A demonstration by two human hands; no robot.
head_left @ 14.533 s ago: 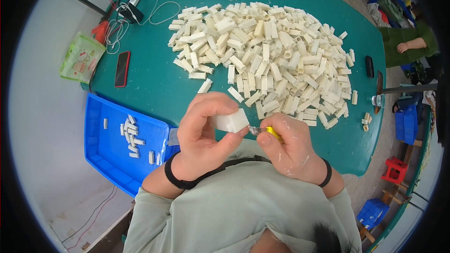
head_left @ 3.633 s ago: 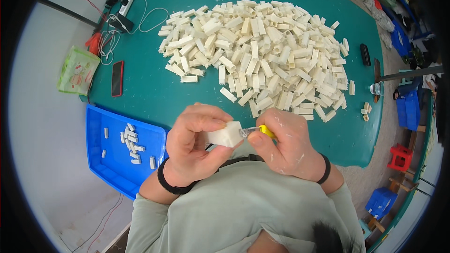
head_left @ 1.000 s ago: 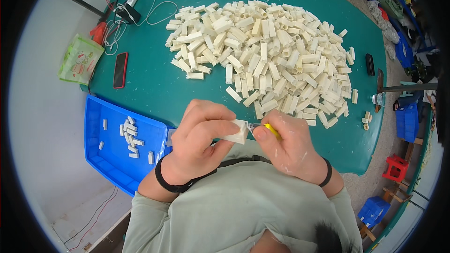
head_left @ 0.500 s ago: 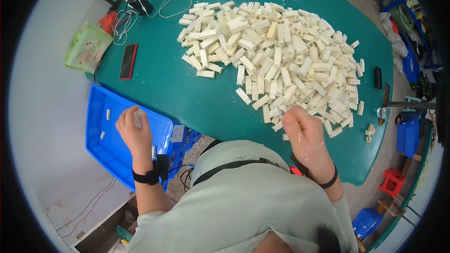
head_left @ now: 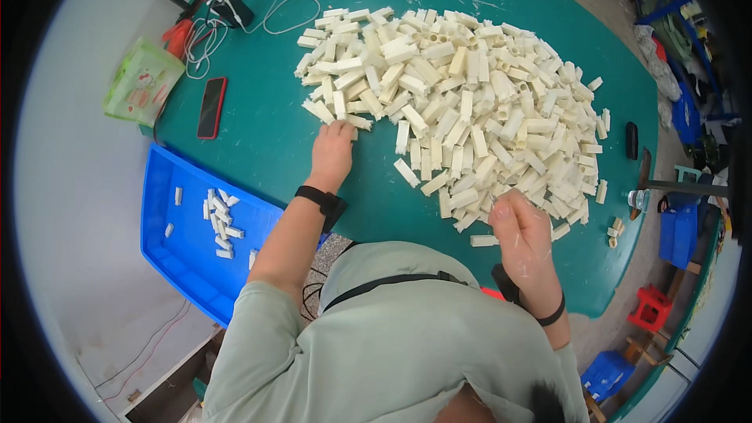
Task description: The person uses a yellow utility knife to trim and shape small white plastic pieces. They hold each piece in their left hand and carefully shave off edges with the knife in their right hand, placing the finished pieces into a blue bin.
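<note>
Far left of the pile of cream pieces [head_left: 470, 110], a pale green bag [head_left: 145, 86] bears a printed picture; I can't read any lettering. Left of the pile and nearer the person, a blue tray [head_left: 180, 258] holds small pale blocks [head_left: 225, 218]. At the pile's near-left edge, the left hand [head_left: 332, 158] reaches, fingers bent, onto a cream piece [head_left: 363, 122]; whether it grips, I can't tell. It looks like picking up, which calls for a one-piece pinch. By the pile's near-right edge, the right hand [head_left: 523, 229] is curled, contents hidden.

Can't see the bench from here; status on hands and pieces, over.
Left hand at near-left edge of cream pieces. Right hand curled closed, contents hidden. Nothing visibly blocking left hand.
</note>
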